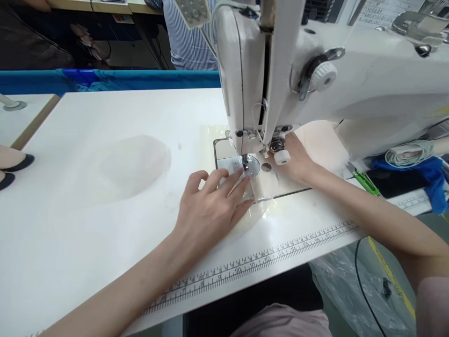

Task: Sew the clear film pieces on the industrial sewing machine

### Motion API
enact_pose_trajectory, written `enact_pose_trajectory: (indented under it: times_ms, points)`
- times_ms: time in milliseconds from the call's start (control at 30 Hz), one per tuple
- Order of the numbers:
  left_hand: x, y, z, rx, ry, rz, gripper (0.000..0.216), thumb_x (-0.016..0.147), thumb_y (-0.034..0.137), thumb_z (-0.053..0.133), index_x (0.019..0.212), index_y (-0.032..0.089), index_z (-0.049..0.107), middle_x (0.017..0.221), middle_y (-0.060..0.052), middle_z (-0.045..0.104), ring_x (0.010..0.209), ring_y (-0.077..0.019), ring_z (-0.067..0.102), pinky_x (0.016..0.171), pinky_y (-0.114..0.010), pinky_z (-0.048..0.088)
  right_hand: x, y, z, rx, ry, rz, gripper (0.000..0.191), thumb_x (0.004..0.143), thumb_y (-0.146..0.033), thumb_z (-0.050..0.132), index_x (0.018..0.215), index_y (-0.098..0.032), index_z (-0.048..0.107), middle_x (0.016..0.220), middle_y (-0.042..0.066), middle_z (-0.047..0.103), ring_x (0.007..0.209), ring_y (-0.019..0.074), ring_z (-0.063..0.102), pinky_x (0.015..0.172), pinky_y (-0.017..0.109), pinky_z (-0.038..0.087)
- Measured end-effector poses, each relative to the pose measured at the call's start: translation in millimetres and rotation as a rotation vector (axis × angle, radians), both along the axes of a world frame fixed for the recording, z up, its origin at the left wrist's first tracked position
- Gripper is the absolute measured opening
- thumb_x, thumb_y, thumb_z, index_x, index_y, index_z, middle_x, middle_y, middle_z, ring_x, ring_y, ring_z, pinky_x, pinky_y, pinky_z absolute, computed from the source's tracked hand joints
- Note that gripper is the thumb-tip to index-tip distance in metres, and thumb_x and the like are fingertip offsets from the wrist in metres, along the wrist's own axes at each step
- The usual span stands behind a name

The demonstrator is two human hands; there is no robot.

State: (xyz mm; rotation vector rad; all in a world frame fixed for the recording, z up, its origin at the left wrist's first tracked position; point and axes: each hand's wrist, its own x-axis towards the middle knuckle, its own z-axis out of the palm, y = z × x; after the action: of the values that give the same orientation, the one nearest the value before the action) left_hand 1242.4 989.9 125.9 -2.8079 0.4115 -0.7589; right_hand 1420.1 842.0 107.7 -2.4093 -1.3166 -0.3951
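Note:
My left hand (pixel 212 201) lies palm down on the white sewing table, fingers apart and slightly bent. Its fingertips reach the metal needle plate (pixel 229 164), right beside the presser foot (pixel 245 162). No object shows in its grasp. My right hand (pixel 294 159) rests on the machine bed to the right of the needle, its fingers hidden behind the white knob (pixel 282 157) and the sewing machine's head (pixel 242 84). A pale pink fabric piece (pixel 324 140) lies just beyond this hand, under the machine arm. Whether the fingers hold it I cannot tell.
A printed ruler (pixel 238 271) runs along the table's front edge. Green-handled snips (pixel 366 182), a dark flat object, a blue cloth (pixel 435 182) and a coil of cord (pixel 410 153) lie at the right. Black-edged beige pieces (pixel 16 161) sit far left. A person in stripes (pixel 191 37) is behind.

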Motion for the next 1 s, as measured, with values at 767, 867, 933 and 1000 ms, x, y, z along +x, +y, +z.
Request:
enact_pose_trajectory:
  times_ms: [767, 867, 933, 1000]
  points:
    - [2.8, 2.7, 29.2, -0.357, 0.476, 0.076, 0.021, 0.090, 0.025, 0.050, 0.106, 0.017, 0.062, 0.077, -0.003, 0.066, 0.062, -0.0157, 0.062, 0.049, -0.024, 0.043, -46.5, -26.6, 23.9, -0.143, 0.309, 0.402, 0.011, 0.087, -0.018, 0.060, 0.092, -0.018, 0.069, 0.085, 0.002, 0.064, 0.070, 0.0117, 0.057, 0.058, 0.024, 0.037]
    - [22.9, 9.0, 26.0, -0.419, 0.588, 0.082, 0.032, 0.087, 0.021, 0.054, 0.118, 0.021, 0.063, 0.065, 0.002, 0.066, 0.053, -0.0137, 0.060, 0.048, -0.023, 0.042, -45.3, -29.0, 15.0, 0.001, 0.210, 0.366, 0.018, 0.092, -0.024, 0.056, 0.089, -0.019, 0.073, 0.086, 0.001, 0.066, 0.063, 0.0091, 0.055, 0.053, 0.023, 0.035]
    - [31.7, 12.9, 26.0, -0.500, 0.662, 0.076, 0.025, 0.087, 0.022, 0.052, 0.103, 0.023, 0.070, 0.055, 0.004, 0.061, 0.045, -0.0118, 0.056, 0.045, -0.022, 0.040, -43.7, -30.7, 9.8, 0.120, 0.160, 0.346, 0.021, 0.094, -0.030, 0.055, 0.094, -0.021, 0.074, 0.091, 0.002, 0.068, 0.063, 0.0085, 0.055, 0.052, 0.023, 0.034]
    - [36.7, 16.5, 28.3, -0.591, 0.709, 0.074, 0.023, 0.088, 0.028, 0.052, 0.080, 0.021, 0.072, 0.049, 0.004, 0.056, 0.041, -0.0104, 0.051, 0.042, -0.022, 0.036, -42.2, -31.2, 6.2, 0.213, 0.116, 0.313, 0.021, 0.094, -0.030, 0.055, 0.097, -0.023, 0.074, 0.090, 0.001, 0.069, 0.065, 0.0088, 0.056, 0.051, 0.023, 0.034]
